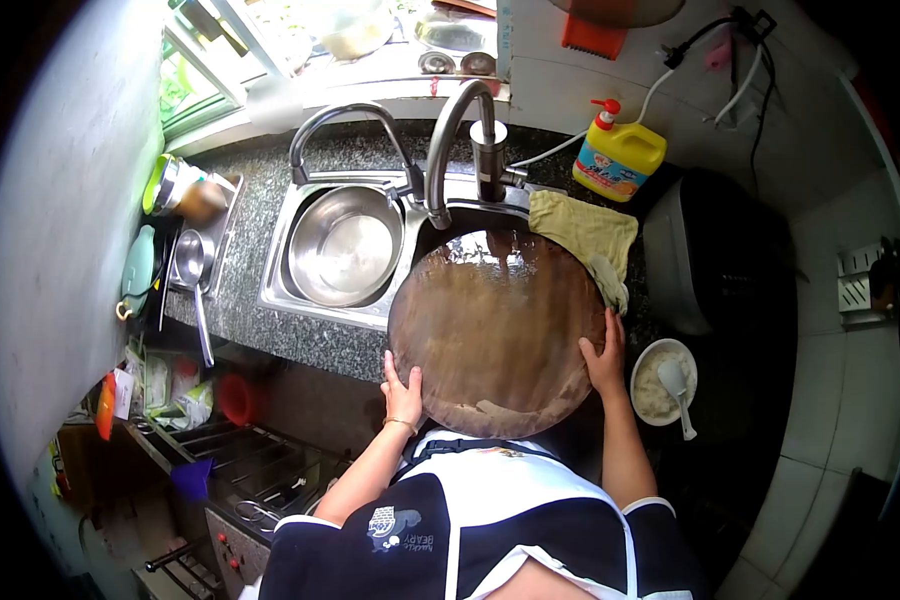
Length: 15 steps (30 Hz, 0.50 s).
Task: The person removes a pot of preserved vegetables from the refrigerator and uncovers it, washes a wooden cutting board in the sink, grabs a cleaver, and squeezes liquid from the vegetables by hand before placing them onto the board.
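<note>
A large round wooden chopping board point(500, 340), wet and shiny along its far edge, is held between my two hands over the right part of the sink point(270, 290). My left hand point(402, 400) grips its near left edge, thumb on top. On the right edge, my right hand point(604, 355) grips with the thumb over the rim. The faucet point(454, 140) arches just beyond the board. A steel pot point(346, 246) sits in the left basin. A yellow-green cloth point(585, 230) lies against the board's far right edge. The undersides of the hands are hidden.
A yellow soap bottle point(620, 158) with a red pump stands at the back right. To the right are a bowl of rice point(660, 385) with a white spoon and a dark appliance point(710, 250). A ladle point(194, 262) lies on a tray at the left.
</note>
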Each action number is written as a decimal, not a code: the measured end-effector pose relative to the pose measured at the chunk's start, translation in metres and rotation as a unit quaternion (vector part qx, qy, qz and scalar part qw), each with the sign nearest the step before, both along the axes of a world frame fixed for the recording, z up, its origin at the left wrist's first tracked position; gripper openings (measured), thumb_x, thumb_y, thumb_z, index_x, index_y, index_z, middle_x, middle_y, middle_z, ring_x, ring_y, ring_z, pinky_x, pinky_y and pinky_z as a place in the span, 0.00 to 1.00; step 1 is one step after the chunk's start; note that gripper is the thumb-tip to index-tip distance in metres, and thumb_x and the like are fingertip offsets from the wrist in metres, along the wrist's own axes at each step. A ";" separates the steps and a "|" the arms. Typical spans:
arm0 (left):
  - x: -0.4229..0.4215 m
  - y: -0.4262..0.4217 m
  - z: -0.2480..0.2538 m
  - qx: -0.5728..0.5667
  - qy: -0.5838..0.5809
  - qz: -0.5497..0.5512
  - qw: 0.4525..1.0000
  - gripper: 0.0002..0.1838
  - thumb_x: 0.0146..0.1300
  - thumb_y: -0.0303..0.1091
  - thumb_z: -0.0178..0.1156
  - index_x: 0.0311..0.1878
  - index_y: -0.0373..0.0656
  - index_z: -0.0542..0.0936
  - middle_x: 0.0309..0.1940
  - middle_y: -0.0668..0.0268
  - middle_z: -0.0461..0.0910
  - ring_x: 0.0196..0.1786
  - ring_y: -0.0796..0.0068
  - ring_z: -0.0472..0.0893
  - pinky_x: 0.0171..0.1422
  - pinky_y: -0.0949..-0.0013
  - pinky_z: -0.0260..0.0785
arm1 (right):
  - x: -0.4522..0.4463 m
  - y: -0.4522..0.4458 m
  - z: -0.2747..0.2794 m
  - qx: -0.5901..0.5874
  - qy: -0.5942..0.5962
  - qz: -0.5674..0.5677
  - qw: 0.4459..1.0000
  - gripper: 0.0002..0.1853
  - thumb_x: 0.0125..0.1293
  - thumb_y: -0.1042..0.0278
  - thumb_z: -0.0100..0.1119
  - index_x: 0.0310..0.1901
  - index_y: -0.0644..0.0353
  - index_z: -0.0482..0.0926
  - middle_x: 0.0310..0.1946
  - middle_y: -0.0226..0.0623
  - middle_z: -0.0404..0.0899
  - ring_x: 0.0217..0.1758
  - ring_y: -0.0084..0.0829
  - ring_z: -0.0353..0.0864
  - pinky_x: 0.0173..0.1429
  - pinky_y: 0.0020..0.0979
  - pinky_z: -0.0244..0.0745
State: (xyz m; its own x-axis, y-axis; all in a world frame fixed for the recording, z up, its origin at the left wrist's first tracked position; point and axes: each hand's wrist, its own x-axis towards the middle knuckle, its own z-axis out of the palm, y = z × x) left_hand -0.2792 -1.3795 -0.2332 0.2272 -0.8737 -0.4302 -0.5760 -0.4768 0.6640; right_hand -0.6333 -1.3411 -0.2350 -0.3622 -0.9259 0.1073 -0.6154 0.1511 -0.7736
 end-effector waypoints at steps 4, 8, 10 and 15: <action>0.006 -0.001 0.008 0.041 -0.043 -0.073 0.996 0.45 0.55 0.50 0.59 0.70 0.63 0.42 0.52 0.45 0.58 0.51 0.45 0.69 0.58 0.56 0.62 | -0.001 -0.008 0.001 0.040 0.052 -0.023 0.998 0.38 0.56 0.58 0.59 0.65 0.61 0.54 0.64 0.50 0.54 0.69 0.49 0.47 0.69 0.43 0.48; 0.008 -0.004 0.012 0.033 -0.130 -0.135 0.982 0.54 0.45 0.41 0.69 0.70 0.55 0.44 0.56 0.48 0.53 0.55 0.49 0.65 0.62 0.58 0.59 | -0.004 -0.012 -0.016 0.075 0.097 -0.028 0.992 0.39 0.57 0.54 0.58 0.66 0.60 0.53 0.64 0.50 0.55 0.69 0.49 0.47 0.68 0.44 0.49; 0.008 -0.007 0.013 0.033 -0.140 -0.131 0.981 0.53 0.45 0.42 0.69 0.70 0.55 0.45 0.58 0.49 0.53 0.56 0.48 0.65 0.61 0.56 0.60 | 0.002 -0.014 -0.012 0.093 0.110 -0.062 0.988 0.38 0.58 0.53 0.57 0.66 0.60 0.53 0.64 0.50 0.55 0.69 0.50 0.48 0.68 0.44 0.48; 0.003 -0.010 0.025 0.066 -0.117 -0.127 0.983 0.53 0.45 0.40 0.69 0.69 0.52 0.44 0.58 0.52 0.60 0.60 0.48 0.62 0.60 0.53 0.61 | 0.034 -0.028 -0.018 0.093 0.320 -0.022 0.943 0.38 0.56 0.49 0.55 0.66 0.55 0.55 0.67 0.47 0.48 0.70 0.49 0.45 0.69 0.54 0.41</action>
